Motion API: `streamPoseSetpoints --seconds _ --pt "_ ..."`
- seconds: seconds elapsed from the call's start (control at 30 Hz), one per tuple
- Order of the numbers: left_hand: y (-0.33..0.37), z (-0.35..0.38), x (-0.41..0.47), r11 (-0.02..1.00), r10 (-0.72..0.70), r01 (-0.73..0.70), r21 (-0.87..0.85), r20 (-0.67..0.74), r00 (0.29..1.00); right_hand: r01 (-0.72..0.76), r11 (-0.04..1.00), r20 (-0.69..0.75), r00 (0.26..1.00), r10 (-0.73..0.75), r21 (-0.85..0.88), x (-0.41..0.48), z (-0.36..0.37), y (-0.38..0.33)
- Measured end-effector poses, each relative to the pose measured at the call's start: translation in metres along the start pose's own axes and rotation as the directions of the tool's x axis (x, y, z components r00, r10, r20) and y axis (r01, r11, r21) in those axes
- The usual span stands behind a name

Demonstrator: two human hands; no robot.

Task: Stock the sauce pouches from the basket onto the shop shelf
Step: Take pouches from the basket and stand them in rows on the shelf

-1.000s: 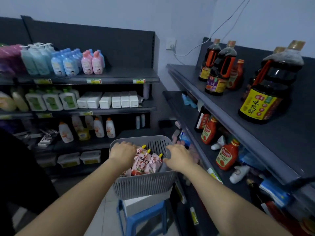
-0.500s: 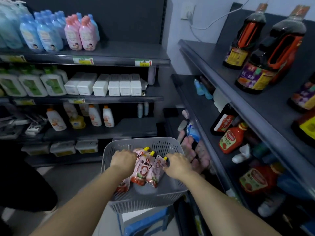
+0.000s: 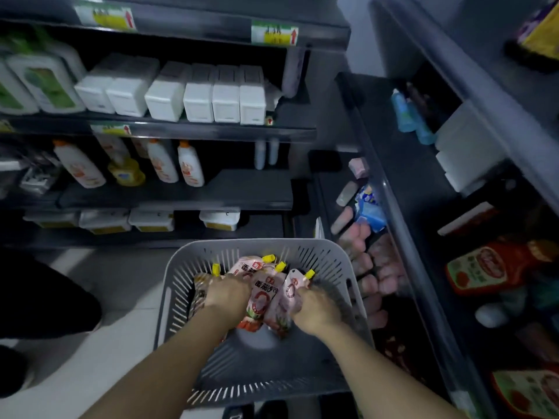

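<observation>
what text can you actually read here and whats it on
"番茄沙司": printed on the middle sauce pouch in the basket.
Too blurred to read: the price tags on the shelf edges; only their red arrows show.
Too blurred to read: the red bottle label on the right shelf.

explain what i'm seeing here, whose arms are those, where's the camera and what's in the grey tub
There is no machine here: these are a person's two bare arms. The picture comes from a wide-angle camera worn on the person's head, looking forward and down, which is why the shelves look bent.

The grey tub is a slotted plastic basket holding sauce pouches with yellow caps. Both hands are inside it: the left hand and the right hand each grip pouches, though the picture is a little blurred.

To the right runs a dark shop shelf, with a red ketchup bottle lower down. Facing the person are shelves of white boxes and white bottles.
</observation>
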State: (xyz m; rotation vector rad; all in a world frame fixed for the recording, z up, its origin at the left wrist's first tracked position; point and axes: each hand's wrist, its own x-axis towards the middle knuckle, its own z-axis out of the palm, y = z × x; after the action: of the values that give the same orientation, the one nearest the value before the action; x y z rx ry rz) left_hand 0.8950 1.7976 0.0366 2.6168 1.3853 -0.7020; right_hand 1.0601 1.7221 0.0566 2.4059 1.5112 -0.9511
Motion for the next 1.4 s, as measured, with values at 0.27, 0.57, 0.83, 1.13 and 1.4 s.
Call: streamPoseSetpoints --seconds 0.27,0.57,0.83,1.13,1.4 --pt "0.014 0.045 0.039 0.939 -0.083 0.079 -0.334 0.003 0.997 -0.28 0.926 0.123 0.959 0.256 0.252 0.068 0.051 0.004" --pt "0.019 0.057 0.052 0.733 -0.233 0.137 -0.666 -0.056 0.971 -0.388 0.641 0.06 0.88 0.471 0.662 0.105 0.069 -0.007" --pt "0.016 0.066 0.046 0.454 -0.252 0.21 -0.866 0.101 0.962 -0.354 0.535 0.201 0.924 0.324 0.767 0.096 0.081 -0.012" --pt "0.001 0.049 0.012 0.0 -0.291 0.29 -0.957 0.277 0.916 -0.329 0.281 0.267 0.934 0.237 0.901 0.06 0.067 0.012" --pt "0.004 -0.009 -0.018 -0.103 -0.273 0.192 -0.976 0.214 0.938 -0.056 0.149 0.013 0.961 0.275 0.987 0.004 0.023 0.017"
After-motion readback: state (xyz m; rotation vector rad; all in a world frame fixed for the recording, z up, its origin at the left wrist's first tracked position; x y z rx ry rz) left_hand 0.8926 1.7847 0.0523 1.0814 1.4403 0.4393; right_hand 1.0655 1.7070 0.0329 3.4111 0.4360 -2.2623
